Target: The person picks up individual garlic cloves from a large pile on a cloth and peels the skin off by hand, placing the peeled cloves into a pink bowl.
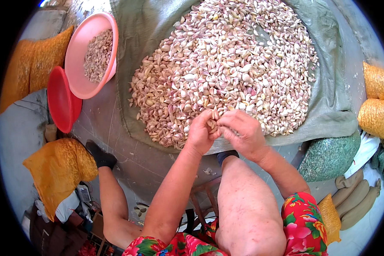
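Note:
A broad heap of garlic cloves, whitish with purple-pink skins, lies spread on a grey-green woven sheet. Over the heap's near edge, my left hand is curled round a few garlic cloves, which show between thumb and fingers. Close against it on the right is my right hand, its fingertips pinched together beside those cloves. Whatever sits in that pinch is hidden by the fingers.
At the left, a pink basin holds more cloves and leans over a red basin. Yellow mesh sacks stand on both sides. A green sack lies at the right. My legs flank the sheet's near edge.

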The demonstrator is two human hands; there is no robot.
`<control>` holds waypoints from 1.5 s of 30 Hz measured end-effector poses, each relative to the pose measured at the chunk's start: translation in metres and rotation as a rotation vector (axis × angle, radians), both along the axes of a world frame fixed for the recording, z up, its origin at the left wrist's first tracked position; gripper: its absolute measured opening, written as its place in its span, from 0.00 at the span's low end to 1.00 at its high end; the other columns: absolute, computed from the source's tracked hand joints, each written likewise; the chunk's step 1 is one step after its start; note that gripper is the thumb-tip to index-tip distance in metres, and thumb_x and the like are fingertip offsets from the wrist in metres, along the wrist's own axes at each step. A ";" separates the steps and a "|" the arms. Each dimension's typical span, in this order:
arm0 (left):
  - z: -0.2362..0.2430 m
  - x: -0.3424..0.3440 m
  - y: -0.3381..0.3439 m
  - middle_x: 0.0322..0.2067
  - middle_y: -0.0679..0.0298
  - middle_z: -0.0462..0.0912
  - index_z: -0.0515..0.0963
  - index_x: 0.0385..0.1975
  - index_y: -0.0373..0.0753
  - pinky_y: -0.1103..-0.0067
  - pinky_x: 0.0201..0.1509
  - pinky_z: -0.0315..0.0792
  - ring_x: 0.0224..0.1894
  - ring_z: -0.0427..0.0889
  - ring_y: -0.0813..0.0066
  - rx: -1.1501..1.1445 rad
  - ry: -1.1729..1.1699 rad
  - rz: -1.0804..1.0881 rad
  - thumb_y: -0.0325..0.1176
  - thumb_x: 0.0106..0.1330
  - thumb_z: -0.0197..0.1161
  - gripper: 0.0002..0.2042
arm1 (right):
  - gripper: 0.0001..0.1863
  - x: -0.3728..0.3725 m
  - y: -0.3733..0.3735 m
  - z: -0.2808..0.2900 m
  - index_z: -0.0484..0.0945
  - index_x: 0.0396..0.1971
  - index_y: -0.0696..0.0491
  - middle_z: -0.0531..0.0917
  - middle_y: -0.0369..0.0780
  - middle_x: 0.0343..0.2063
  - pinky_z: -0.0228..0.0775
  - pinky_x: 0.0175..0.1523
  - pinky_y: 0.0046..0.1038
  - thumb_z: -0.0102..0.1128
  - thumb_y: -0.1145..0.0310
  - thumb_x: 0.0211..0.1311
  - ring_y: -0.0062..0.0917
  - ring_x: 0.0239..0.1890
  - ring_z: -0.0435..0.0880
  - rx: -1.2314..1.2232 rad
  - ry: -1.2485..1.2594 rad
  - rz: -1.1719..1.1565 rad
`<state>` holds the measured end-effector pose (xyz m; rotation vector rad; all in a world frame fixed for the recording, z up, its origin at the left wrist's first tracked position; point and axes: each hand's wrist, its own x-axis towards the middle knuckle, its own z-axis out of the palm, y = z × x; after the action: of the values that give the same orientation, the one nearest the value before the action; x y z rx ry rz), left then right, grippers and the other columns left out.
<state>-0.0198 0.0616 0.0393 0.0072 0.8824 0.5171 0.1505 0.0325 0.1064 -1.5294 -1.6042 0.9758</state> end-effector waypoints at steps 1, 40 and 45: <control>0.003 -0.001 0.005 0.27 0.68 0.74 0.74 0.34 0.41 0.87 0.18 0.57 0.24 0.69 0.82 0.032 0.016 -0.001 0.41 0.76 0.50 0.12 | 0.10 0.006 -0.001 -0.004 0.81 0.38 0.55 0.83 0.42 0.36 0.77 0.42 0.33 0.67 0.75 0.54 0.37 0.37 0.84 -0.042 -0.017 -0.013; 0.017 -0.013 0.044 0.20 0.74 0.60 0.74 0.52 0.40 0.87 0.17 0.52 0.18 0.58 0.86 0.215 0.365 0.058 0.40 0.80 0.46 0.14 | 0.08 0.022 -0.012 -0.036 0.81 0.37 0.56 0.83 0.44 0.34 0.75 0.42 0.38 0.64 0.71 0.57 0.40 0.37 0.83 -0.165 -0.230 0.111; 0.025 -0.063 0.083 0.20 0.75 0.60 0.73 0.45 0.40 0.87 0.17 0.49 0.19 0.58 0.86 0.246 0.495 0.102 0.41 0.81 0.45 0.13 | 0.08 0.025 -0.014 -0.037 0.80 0.37 0.55 0.82 0.44 0.33 0.75 0.41 0.38 0.63 0.72 0.57 0.40 0.36 0.83 -0.179 -0.260 0.116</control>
<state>-0.0832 0.1448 0.0646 0.3270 1.3005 0.7336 0.1750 0.0184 0.0698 -1.7596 -1.8454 1.0408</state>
